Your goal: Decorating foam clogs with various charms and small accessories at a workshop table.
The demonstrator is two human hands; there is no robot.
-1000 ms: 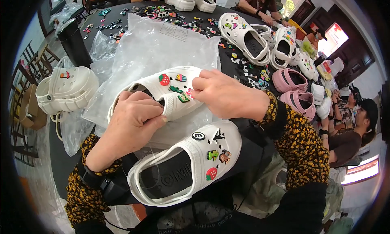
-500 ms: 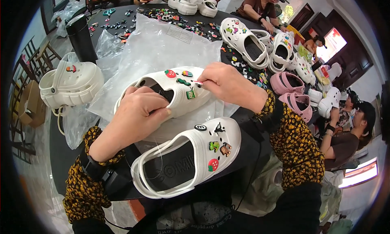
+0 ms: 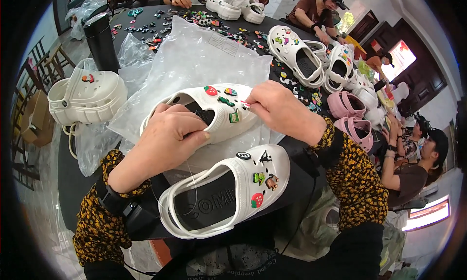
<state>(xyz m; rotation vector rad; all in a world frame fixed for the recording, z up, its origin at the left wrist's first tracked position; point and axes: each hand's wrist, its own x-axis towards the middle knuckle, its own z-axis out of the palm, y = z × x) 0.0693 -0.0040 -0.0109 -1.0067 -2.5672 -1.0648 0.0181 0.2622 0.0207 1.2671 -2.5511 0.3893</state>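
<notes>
A white clog (image 3: pixel 189 96) with several colourful shoe charms lies on its side under both my hands. My left hand (image 3: pixel 163 139) is closed on the clog's opening edge, its fingertips inside the shoe. At the toe, my right hand (image 3: pixel 282 107) pinches a small red and white shoe charm (image 3: pixel 245 104) against the upper; the fingers partly hide it. A strawberry charm (image 3: pixel 210 90) and a green charm (image 3: pixel 234 116) sit nearby on the same clog. Closer to me rests a second white clog (image 3: pixel 270 162), its charms facing up and its strap toward the left.
Clear plastic bags (image 3: pixel 194 54) lie beneath and behind the clog. A white clog (image 3: pixel 90 97) and a black bottle (image 3: pixel 101 42) stand at left. Decorated white clogs (image 3: pixel 278 37), pink clogs (image 3: pixel 340 105) and scattered charms (image 3: pixel 206 18) cover the far and right side. Other people (image 3: pixel 318 12) work around the table.
My right hand has moved slightly down and right, pressing closer over the charm. The whole view has shifted a little. My left hand keeps its hold on the clog.
</notes>
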